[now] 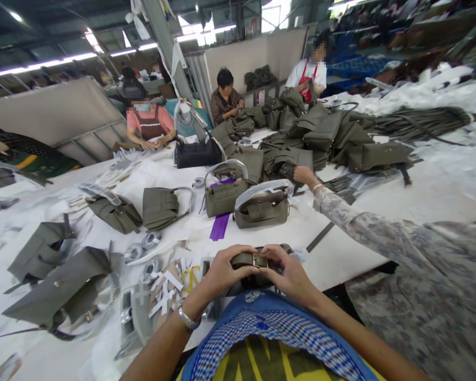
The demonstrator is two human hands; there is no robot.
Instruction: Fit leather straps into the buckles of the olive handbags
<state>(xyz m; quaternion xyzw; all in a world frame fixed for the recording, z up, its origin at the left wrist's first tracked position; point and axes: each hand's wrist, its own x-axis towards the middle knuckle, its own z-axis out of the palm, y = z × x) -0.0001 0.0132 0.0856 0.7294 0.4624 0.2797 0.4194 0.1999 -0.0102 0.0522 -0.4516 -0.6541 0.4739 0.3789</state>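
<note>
Bags: bags (262, 209) stand mid-counter with flaps shut, so their contents are hidden.
Strap: the strap (244, 260) runs left-right with its buckle (258, 260) up, at the near edge of the counter (420, 196).
Grip: left hand (222, 272) and right hand (287, 275) are both closed on the strap.
Around: tape rolls (153, 267) lie to the left; a co-worker's sleeve (381, 238) reaches in from the right.

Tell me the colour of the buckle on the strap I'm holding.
Gold buckle on an olive strap; head view.
</note>
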